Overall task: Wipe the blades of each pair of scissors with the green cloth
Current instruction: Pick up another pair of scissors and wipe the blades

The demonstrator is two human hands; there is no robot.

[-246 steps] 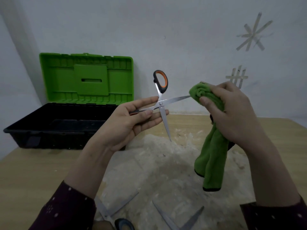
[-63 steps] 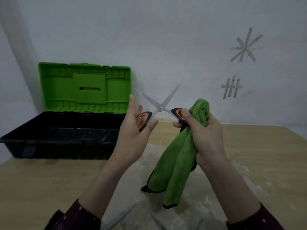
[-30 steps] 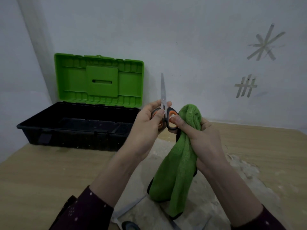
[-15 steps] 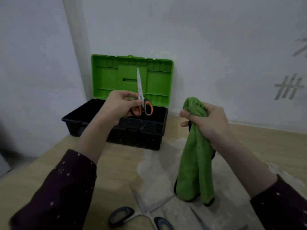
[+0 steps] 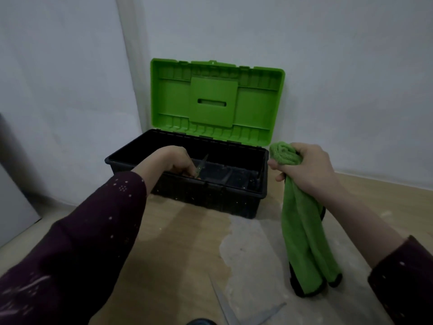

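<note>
Scissors (image 5: 202, 164): inside the open toolbox (image 5: 210, 200), in its left half. The blade tip is tilted up to the right, and the handles are hidden under your fingers.

Your left hand (image 5: 173, 160) reaches over the near rim, fingers curled round the handle end.

Cloth (image 5: 302, 231): bunched in your right hand (image 5: 307, 167), fist closed on the top. The rest hangs down just right of the toolbox, over the table (image 5: 175, 231). Can't tell if its lower end touches.

Second pair (image 5: 236, 310): flat on the table at the near edge of view, blades spread, dark handle partly cut off.

Green lid (image 5: 215, 102): upright, by the far wall.
</note>
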